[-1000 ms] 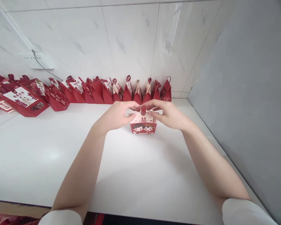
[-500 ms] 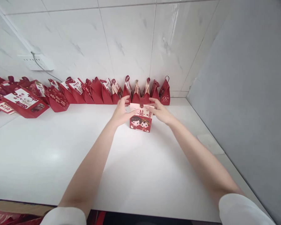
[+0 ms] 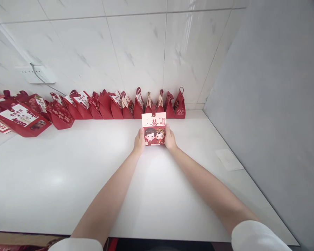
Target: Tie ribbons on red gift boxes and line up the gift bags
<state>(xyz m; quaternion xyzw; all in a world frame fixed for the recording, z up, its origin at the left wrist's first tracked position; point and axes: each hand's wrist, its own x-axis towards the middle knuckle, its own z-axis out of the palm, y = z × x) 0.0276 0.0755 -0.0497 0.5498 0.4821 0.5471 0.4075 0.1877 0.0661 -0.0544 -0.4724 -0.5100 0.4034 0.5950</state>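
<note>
A small red and pale pink gift box (image 3: 154, 129) stands on the white table, its printed front with two cartoon figures facing me. A dark red strap loop sticks up from its top. My left hand (image 3: 139, 141) is closed against the box's left side, and my right hand (image 3: 170, 136) presses on the right side, so the box sits gripped between both. The fingers behind the box are hidden; the thumbs show along its side edges.
Behind the box, a row of similar red gift boxes (image 3: 106, 105) stands along the tiled wall. More boxes (image 3: 23, 120) crowd the left end. A pale flat piece (image 3: 229, 159) lies near the grey panel (image 3: 277, 104) on the right. A wall socket (image 3: 35, 74) has a cable.
Both hands have moved down from the box's top to its sides and closed on it. The box now faces me more squarely. The view has shifted slightly.
</note>
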